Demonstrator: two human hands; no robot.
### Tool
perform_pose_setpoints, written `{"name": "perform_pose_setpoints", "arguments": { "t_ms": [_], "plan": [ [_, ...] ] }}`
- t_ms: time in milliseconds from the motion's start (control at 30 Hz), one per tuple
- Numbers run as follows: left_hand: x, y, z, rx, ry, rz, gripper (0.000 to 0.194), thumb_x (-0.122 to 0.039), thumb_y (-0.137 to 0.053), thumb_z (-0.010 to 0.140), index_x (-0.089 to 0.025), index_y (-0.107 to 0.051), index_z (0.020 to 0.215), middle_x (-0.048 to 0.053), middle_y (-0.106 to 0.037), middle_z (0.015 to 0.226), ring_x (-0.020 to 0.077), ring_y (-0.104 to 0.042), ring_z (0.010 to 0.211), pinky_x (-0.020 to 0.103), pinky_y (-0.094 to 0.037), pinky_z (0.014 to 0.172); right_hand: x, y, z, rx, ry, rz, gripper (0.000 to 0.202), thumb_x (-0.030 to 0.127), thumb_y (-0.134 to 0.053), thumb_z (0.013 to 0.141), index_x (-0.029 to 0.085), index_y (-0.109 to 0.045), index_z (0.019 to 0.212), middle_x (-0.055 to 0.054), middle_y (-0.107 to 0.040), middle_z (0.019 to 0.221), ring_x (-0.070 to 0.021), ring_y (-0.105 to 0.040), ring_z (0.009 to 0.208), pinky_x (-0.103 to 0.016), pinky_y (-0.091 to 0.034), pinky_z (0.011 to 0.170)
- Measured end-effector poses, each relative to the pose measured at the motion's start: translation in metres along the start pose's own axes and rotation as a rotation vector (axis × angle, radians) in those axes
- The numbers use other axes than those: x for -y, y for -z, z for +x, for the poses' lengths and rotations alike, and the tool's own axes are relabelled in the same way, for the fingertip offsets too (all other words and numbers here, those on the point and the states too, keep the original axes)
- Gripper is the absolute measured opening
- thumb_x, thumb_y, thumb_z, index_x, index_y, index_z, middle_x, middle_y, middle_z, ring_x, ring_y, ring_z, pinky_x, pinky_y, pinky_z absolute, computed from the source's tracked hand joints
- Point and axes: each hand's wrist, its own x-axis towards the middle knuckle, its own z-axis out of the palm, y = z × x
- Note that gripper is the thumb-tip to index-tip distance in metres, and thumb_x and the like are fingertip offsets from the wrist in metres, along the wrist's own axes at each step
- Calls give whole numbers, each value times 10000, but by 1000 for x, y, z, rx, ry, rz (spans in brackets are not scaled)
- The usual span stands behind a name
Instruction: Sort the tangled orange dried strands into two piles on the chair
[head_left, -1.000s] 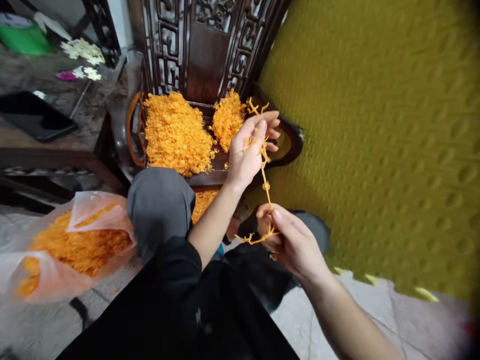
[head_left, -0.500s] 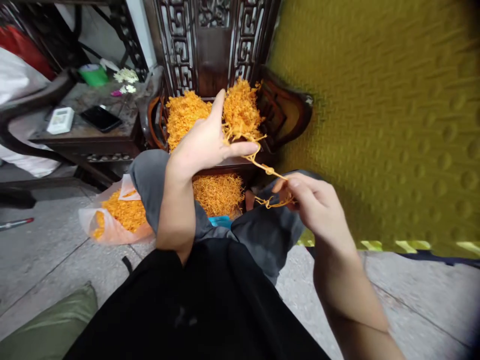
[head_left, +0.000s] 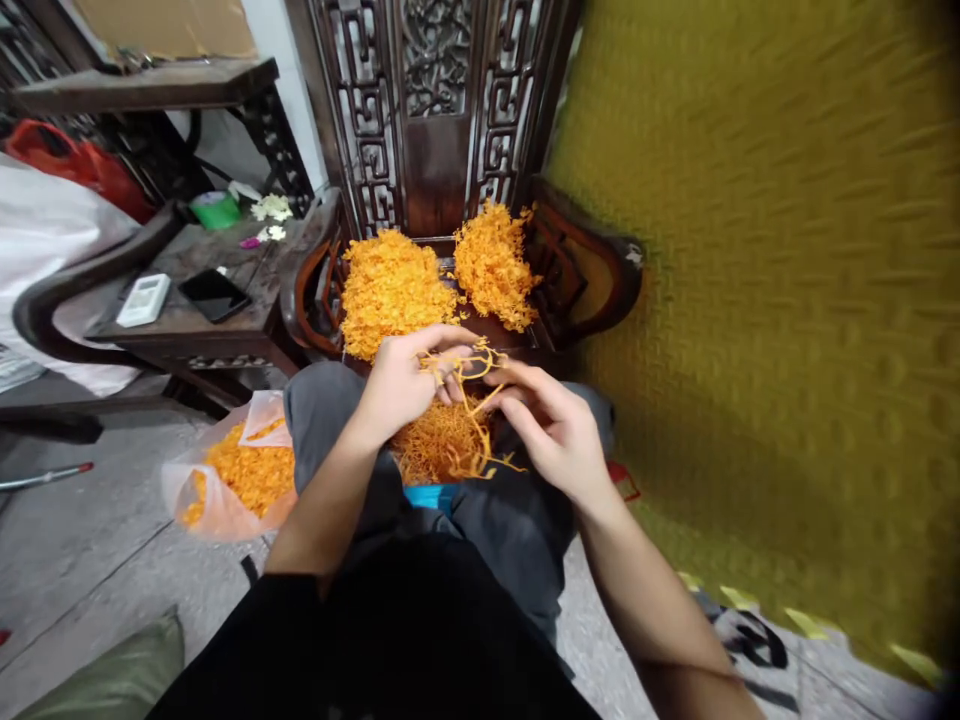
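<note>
My left hand (head_left: pixel 409 385) has its fingers curled round thin orange strands (head_left: pixel 484 462), which are branched and knotted. Close by on the right, my right hand (head_left: pixel 551 420) pinches part of the same strands between thumb and fingers. Loose ends dangle below both hands, over a heap of stringy orange pieces (head_left: pixel 424 440) between the knees. Part of a blue thing (head_left: pixel 429 496) shows under that heap. Two piles of crumbly orange bits lie on the chair seat in front, a larger left pile (head_left: pixel 394 290) and a smaller right pile (head_left: pixel 493 268).
A dark carved chair (head_left: pixel 436 170) stands ahead, with a yellow textured mat (head_left: pixel 765 300) upright along the right. On the left, a side table (head_left: pixel 217 250) carries a phone (head_left: pixel 214 295), a white device (head_left: pixel 144 300) and green tape (head_left: pixel 215 210). A plastic bag (head_left: pixel 225 515) of orange bits sits on the floor.
My right hand has moved left and my hands are now close together. The strand stretched between them has gone slack, and my left fingers have curled in. The camera view has shifted.
</note>
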Motion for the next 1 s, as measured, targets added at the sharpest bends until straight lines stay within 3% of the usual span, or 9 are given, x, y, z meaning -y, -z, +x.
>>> {"name": "perform_pose_setpoints", "arguments": {
  "t_ms": [33,100,267,400,533,667,733,833,1000],
  "plan": [
    [3,3,6,-15,32,-27,278,-407,-731,896,-187,-729,1066,31,-738,771,130,-686,519,228,-537,472,-4,0,8,2,16,11,303,330,-588,1018,262,-691,1295,-88,-735,1195,-208,-730,1012,-382,-588,918],
    [9,11,17,-50,82,-93,334,-443,-765,866,-176,-708,1059,46,-743,803,139,-699,523,223,-521,437,-10,1,23,26,71,-2,157,292,-643,987,249,-771,1067,-66,-753,1042,-200,-723,946,-364,-589,860],
    [27,35,33,-143,140,-218,493,-490,-826,799,-161,-660,1126,38,-715,809,135,-708,551,198,-498,422,-20,-3,57,70,146,-68,91,274,-678,963,252,-765,981,-55,-763,955,-208,-716,886,-372,-579,818],
    [39,64,25,-143,207,-130,652,-469,-875,743,-168,-621,1262,84,-721,943,165,-746,719,208,-553,524,-32,-13,73,92,166,-202,112,289,-630,987,233,-703,923,-60,-733,894,-200,-685,821,-359,-550,774],
    [44,112,11,-214,126,75,939,-399,-978,582,-203,-541,1389,156,-670,1270,226,-715,1013,276,-613,728,-47,-20,72,172,211,-275,126,288,-594,1005,219,-657,920,-61,-699,876,-189,-656,798,-329,-517,748],
    [41,150,16,-382,50,177,816,-532,-879,723,-290,-515,1412,122,-645,1327,235,-671,1078,296,-606,740,-60,-30,55,292,176,-363,201,334,-544,1031,202,-647,918,-69,-688,867,-186,-647,784,-308,-490,743],
    [37,156,27,-383,35,204,695,-560,-780,833,-306,-501,1416,95,-658,1301,233,-662,1093,294,-596,744,-64,-38,45,350,140,-449,279,366,-494,1050,190,-644,895,-72,-679,837,-181,-634,746,-297,-467,715],
    [32,150,47,-296,26,229,585,-505,-664,952,-249,-467,1441,87,-675,1253,223,-664,1098,309,-581,797,-66,-50,34,442,88,-658,391,406,-415,1075,170,-641,859,-78,-677,807,-176,-631,707,-286,-416,664],
    [44,138,69,-163,-12,121,482,-433,-678,951,-219,-548,1363,83,-706,1167,180,-714,956,259,-559,716,-61,-63,34,724,-43,-1024,445,430,-362,1083,157,-662,898,-106,-735,827,-211,-686,685,-307,-315,575]
  ]
}}
